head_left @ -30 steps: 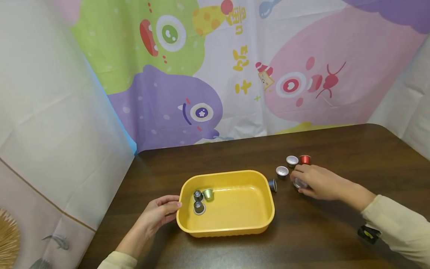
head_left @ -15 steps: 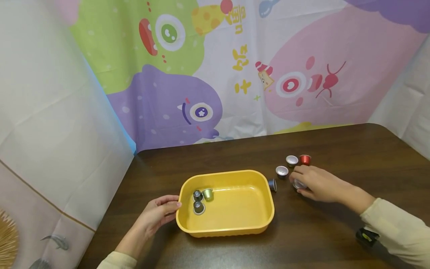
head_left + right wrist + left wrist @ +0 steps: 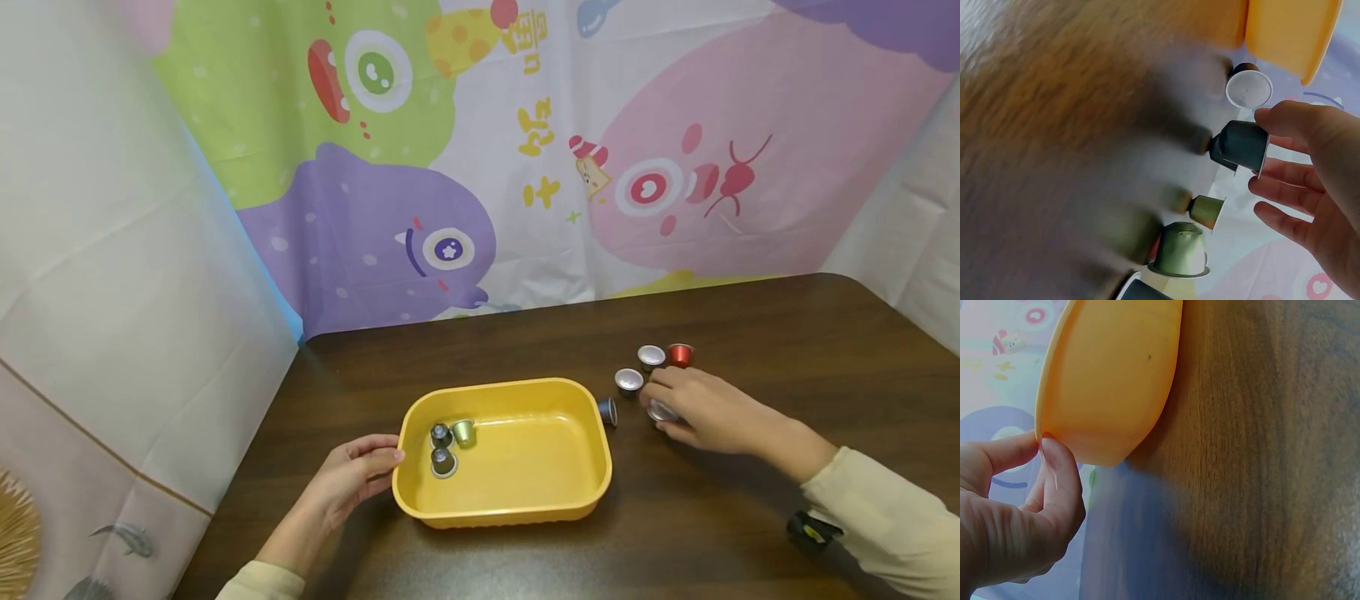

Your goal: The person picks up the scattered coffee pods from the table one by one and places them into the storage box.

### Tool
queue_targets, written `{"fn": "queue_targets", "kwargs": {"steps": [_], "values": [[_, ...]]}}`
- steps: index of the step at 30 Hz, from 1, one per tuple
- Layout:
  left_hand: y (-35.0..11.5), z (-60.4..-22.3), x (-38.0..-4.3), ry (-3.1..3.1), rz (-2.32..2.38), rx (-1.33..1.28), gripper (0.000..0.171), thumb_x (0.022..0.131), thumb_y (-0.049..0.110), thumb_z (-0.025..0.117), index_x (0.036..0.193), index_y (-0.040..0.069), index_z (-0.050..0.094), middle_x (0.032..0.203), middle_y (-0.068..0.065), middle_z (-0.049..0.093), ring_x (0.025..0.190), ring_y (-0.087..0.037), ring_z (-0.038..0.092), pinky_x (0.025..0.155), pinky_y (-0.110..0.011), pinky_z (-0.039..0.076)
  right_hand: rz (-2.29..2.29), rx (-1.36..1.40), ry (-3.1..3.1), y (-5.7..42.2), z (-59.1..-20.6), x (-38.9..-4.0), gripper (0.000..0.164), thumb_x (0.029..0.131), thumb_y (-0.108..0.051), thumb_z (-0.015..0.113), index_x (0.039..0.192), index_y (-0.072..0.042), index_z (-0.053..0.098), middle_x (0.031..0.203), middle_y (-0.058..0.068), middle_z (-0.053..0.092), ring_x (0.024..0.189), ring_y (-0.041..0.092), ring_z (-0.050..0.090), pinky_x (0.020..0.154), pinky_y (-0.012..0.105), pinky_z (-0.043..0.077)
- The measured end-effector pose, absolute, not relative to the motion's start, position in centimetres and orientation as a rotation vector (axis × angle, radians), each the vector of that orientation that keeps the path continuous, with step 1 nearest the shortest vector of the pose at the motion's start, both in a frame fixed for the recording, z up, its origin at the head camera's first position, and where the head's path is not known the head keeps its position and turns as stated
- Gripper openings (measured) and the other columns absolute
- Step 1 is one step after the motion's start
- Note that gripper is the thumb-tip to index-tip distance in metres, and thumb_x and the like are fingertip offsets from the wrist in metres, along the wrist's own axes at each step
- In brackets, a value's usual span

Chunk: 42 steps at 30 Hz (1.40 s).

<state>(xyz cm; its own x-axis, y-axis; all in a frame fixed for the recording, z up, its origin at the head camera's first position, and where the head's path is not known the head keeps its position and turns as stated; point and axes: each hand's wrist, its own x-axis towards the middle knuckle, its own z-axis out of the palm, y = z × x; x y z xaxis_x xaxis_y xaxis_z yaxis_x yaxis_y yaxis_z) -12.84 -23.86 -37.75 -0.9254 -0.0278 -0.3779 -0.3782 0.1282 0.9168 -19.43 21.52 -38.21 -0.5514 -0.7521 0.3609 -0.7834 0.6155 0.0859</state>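
Observation:
In the head view, my left hand (image 3: 351,482) pinches the left rim of a yellow plastic tub (image 3: 517,507), thumb on one side and fingers on the other, also plain in the left wrist view. My right hand (image 3: 712,412) pinches a dark coffee capsule (image 3: 1244,145) by its rim, thumb above and fingertips below. The silvery lid of that capsule faces up in the head view, partly covered by the fingers. Inside the tub's left end stand two dark capsules (image 3: 443,461) beside a light green capsule (image 3: 464,433).
A dark blue capsule (image 3: 608,412) lies on its side against the tub's right wall. Two lid-up capsules (image 3: 629,382) and a red capsule (image 3: 681,355) stand behind my right hand. A printed cloth (image 3: 555,250) hangs along the back edge of the brown table (image 3: 720,533).
My right hand has shifted slightly left with the capsule between its fingers. The left hand keeps its grip on the tub's rim.

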Motion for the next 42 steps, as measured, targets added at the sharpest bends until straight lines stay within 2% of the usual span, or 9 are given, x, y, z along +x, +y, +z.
{"fn": "queue_targets", "kwargs": {"steps": [13, 25, 42], "values": [[-23.9, -37.8, -12.9, 2.12, 1.882, -0.378, 0.041, 0.089, 0.012, 0.065, 0.124, -0.006, 0.054, 0.091, 0.005, 0.069, 0.086, -0.008, 0.064, 0.08, -0.027, 0.058, 0.107, 1.268, -2.341, 20.6, -37.2, -18.9, 0.036, 0.062, -0.014, 0.084, 0.09, -0.014, 0.062, 0.087, -0.003, 0.054, 0.075, 0.012, 0.05, 0.068, 0.034, 0.048], [-24.0, -37.9, -12.9, 2.116, 1.879, -0.376, 0.043, 0.089, 0.012, 0.065, 0.126, -0.006, 0.053, 0.09, 0.006, 0.069, 0.085, -0.008, 0.064, 0.078, -0.026, 0.058, 0.094, 1.273, -2.312, 19.3, -35.1, -17.7, 0.039, 0.06, -0.014, 0.085, 0.089, -0.014, 0.059, 0.084, -0.004, 0.051, 0.072, 0.011, 0.049, 0.066, 0.032, 0.048], [-23.8, -37.6, -12.8, 2.121, 1.881, -0.39, 0.042, 0.089, 0.012, 0.066, 0.125, -0.006, 0.054, 0.09, 0.005, 0.07, 0.086, -0.009, 0.065, 0.081, -0.029, 0.058, 0.092, 1.319, -2.339, 16.7, -31.9, -16.7, 0.033, 0.062, -0.01, 0.083, 0.087, -0.014, 0.062, 0.08, -0.005, 0.053, 0.075, 0.013, 0.052, 0.072, 0.032, 0.047]]}}
